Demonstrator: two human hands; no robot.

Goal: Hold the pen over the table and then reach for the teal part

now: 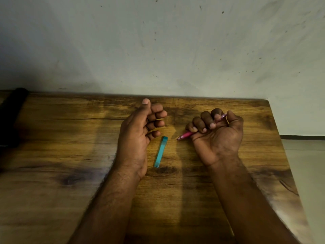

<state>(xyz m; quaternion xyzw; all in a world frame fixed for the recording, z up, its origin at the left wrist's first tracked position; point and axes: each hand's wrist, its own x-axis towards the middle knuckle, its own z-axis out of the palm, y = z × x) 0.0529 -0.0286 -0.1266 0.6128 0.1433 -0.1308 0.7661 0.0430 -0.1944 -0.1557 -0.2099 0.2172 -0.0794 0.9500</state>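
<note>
Head view: on the wooden desk (70, 138), a teal pen cap (160, 151) lies just beside the left hand (139, 134), whose grip is loosely curled, holding nothing. Farther right, the right hand (216, 136) has its grip wrapped round a pink pen (185, 135), tip pointing toward the cap.

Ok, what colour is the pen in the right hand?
Pink. The pen shows best in the head view, gripped in the right hand.

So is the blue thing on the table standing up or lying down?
Lying down. The blue cap lies flat on the wooden table, between the left hand and the right hand, which grips a pink pen.
</note>
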